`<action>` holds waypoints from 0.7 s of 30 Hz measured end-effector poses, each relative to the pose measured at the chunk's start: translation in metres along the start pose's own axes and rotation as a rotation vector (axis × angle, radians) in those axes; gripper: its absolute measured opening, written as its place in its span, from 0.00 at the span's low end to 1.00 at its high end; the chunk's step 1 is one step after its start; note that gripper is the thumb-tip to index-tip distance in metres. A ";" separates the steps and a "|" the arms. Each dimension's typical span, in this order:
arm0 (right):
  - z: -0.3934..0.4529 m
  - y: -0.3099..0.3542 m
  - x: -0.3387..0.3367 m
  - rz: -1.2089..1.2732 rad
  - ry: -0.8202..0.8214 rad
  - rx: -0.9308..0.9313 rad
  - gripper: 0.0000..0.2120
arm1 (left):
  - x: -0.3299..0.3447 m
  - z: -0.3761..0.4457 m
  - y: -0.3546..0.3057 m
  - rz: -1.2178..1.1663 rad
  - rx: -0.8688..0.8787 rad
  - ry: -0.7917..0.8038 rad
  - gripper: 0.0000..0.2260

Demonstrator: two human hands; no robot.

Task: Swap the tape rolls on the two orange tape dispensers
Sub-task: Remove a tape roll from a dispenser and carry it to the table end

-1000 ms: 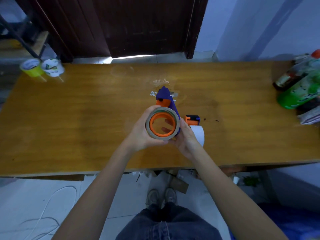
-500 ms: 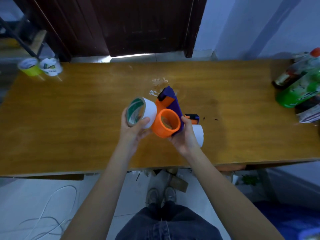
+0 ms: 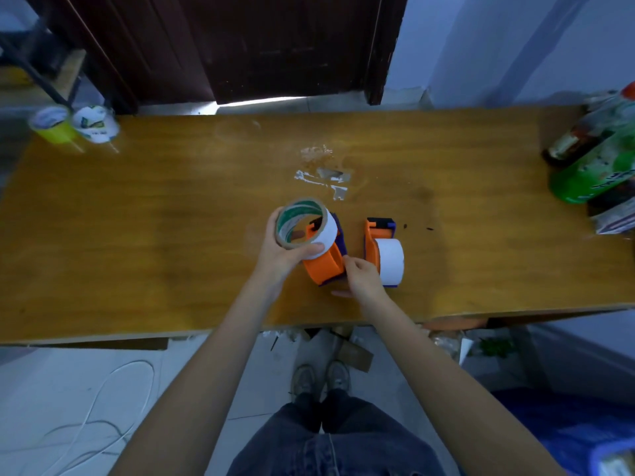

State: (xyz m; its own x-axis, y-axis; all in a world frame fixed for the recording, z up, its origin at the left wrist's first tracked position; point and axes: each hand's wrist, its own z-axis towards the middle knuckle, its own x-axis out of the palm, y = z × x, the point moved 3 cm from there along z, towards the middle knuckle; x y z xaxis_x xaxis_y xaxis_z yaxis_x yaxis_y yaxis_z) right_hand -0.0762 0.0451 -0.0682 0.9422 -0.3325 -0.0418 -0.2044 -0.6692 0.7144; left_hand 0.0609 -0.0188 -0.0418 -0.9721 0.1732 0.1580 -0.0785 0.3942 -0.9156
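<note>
One roll [image 3: 304, 223] is already off its dispenser and is gripped in the left hand [image 3: 281, 254], fingers and thumb closed round its rim, just above the bare dispenser [image 3: 326, 262]. That dispenser rests on the tabletop [image 3: 137, 235] and is steadied by the right hand [image 3: 362, 278], whose fingertips are pinched on its near edge. The second dispenser [image 3: 372, 242], just to the right, is still loaded with a white roll [image 3: 391, 261]. By this showing the swap is judged barely begun: one roll removed, the white roll yet to be taken off, and both yet to be refitted crosswise. The held roll is tilted so that its open core faces up and toward the camera. Both dispensers lie with their long axes running away from the person, cutter ends at the far side, roughly parallel.
</note>
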 end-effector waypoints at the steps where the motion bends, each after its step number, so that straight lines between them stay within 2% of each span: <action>1: 0.000 -0.001 0.000 0.013 0.010 0.021 0.16 | 0.002 0.002 0.000 0.069 0.021 0.011 0.42; 8: -0.006 -0.005 0.003 0.073 0.028 0.142 0.21 | 0.013 0.008 0.011 0.263 0.103 0.109 0.38; 15: -0.018 -0.005 -0.004 -0.145 0.008 0.222 0.23 | 0.015 0.010 0.016 0.317 0.142 0.172 0.36; 18: -0.025 -0.001 -0.012 -0.471 -0.059 -0.018 0.24 | 0.018 0.005 0.014 0.322 0.142 0.183 0.39; 21: -0.043 0.018 -0.021 -0.660 -0.148 -0.277 0.22 | 0.021 -0.003 0.004 0.306 0.176 0.162 0.36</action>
State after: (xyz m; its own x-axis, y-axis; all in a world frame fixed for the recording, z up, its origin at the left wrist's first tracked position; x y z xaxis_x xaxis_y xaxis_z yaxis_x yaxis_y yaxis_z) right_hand -0.0885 0.0686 -0.0249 0.7961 -0.0175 -0.6049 0.4870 -0.5748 0.6576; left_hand 0.0412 -0.0113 -0.0408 -0.9101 0.4049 -0.0885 0.1589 0.1438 -0.9768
